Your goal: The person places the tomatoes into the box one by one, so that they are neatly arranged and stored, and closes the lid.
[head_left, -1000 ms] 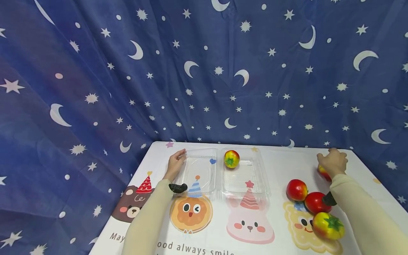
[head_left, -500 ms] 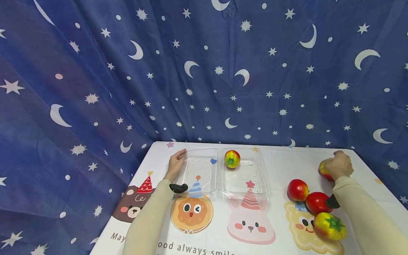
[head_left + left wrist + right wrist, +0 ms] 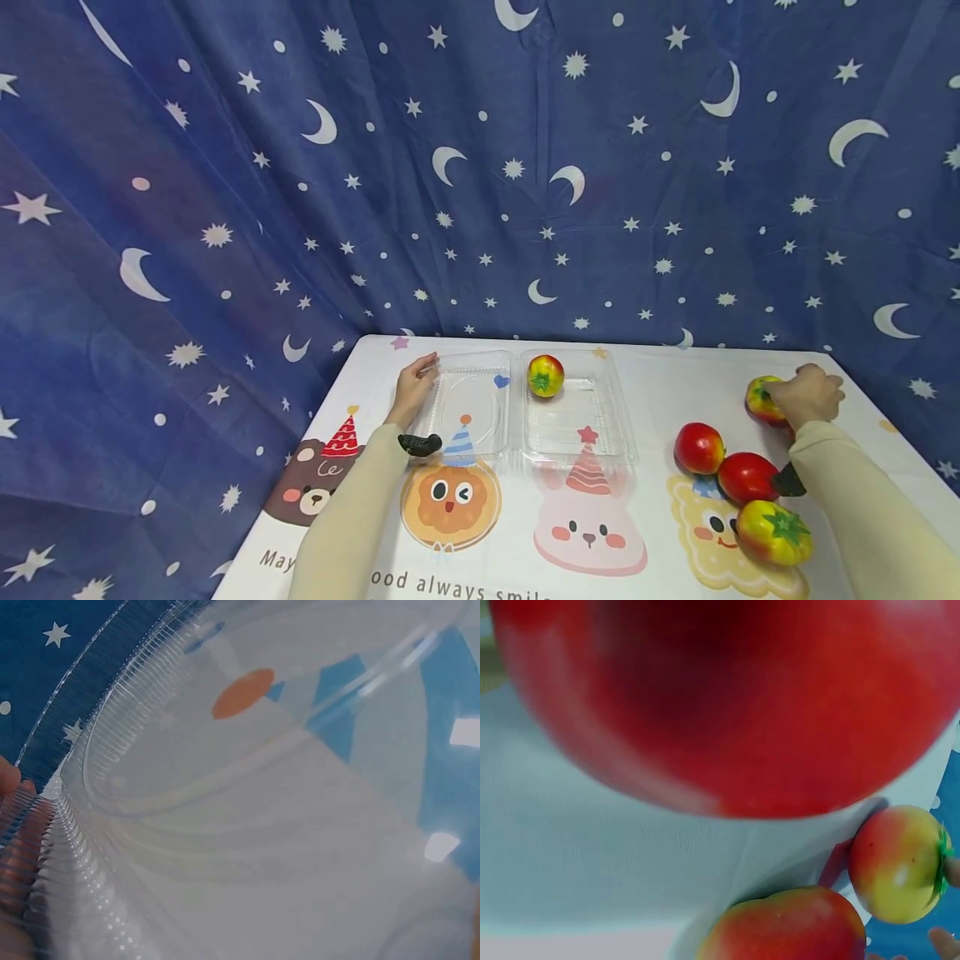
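My left hand (image 3: 414, 389) rests its fingers along the left outer wall of a clear plastic hinged container (image 3: 472, 408). In the left wrist view its fingers (image 3: 22, 847) show through the ribbed wall. My right hand (image 3: 810, 396) is at the far right, its fingers touching a red-and-yellow fruit (image 3: 759, 404) with a green leafy top. The right wrist view shows this fruit (image 3: 896, 862) on the table, a fingertip at its leaves and other fingertips spread below. A second reddish fruit (image 3: 787, 926) lies beside it there, and a large red fruit (image 3: 727, 712) fills the top.
One red-and-yellow fruit (image 3: 545, 376) sits in the container's right half. Nearer than my right hand lie two red fruits (image 3: 699, 448) and a yellow one (image 3: 775, 532). A white cartoon-printed cloth (image 3: 660, 375) covers the table, with a blue starry curtain (image 3: 480, 167) behind.
My right hand has shifted from above the fruit to its right side, and more of the fruit with its green top now shows. The left hand stays at the container.
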Motion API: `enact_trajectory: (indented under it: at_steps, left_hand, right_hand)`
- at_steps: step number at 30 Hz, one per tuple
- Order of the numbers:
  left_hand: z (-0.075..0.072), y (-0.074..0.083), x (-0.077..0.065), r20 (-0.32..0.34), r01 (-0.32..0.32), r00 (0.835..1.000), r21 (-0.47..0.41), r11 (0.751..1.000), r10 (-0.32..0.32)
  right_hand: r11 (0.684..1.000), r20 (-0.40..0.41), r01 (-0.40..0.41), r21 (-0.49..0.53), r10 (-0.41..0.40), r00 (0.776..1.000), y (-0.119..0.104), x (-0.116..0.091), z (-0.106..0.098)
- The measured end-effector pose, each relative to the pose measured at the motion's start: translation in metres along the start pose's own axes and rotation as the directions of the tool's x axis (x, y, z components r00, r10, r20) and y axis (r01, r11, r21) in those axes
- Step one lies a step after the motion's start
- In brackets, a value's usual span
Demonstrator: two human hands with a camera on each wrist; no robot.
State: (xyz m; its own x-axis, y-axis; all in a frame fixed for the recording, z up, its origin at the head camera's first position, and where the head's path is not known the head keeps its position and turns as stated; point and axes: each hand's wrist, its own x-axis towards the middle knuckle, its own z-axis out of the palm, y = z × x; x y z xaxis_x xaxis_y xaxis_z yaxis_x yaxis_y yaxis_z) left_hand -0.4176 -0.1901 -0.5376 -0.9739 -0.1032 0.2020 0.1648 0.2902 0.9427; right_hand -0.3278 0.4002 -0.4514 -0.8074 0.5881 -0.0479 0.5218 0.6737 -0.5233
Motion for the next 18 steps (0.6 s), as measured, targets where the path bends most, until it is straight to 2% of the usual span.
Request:
enact_trajectory:
  at_steps: [4,9,13,18]
  left_hand:
    - [0.0002,-0.0008,0.0004,0.004,-0.003,1.000,0.004,1.000,0.003]
    - [-0.0006,-0.0026,0.0012,0.008,-0.011,1.000,0.010,1.000,0.011]
    - [-0.0014,-0.0037,0.0016,0.009,-0.004,1.000,0.002,1.000,0.004]
    - [-0.0014,-0.0022,0.0007,0.013,-0.002,1.000,-0.014,1.000,0.002]
  right_hand:
    - [1.000,0.108,-0.023,0.016,0.021,0.994,0.0022,-0.0005,-0.0047]
    - [0.999,0.211,0.012,0.035,-0.019,0.977,0.0024,0.0010,-0.0078]
    - [0.999,0.226,0.048,0.012,-0.049,0.973,0.0013,0.0018,-0.0073]
    - [0.995,0.205,0.095,-0.030,-0.087,0.975,-0.0015,-0.0005,-0.0050]
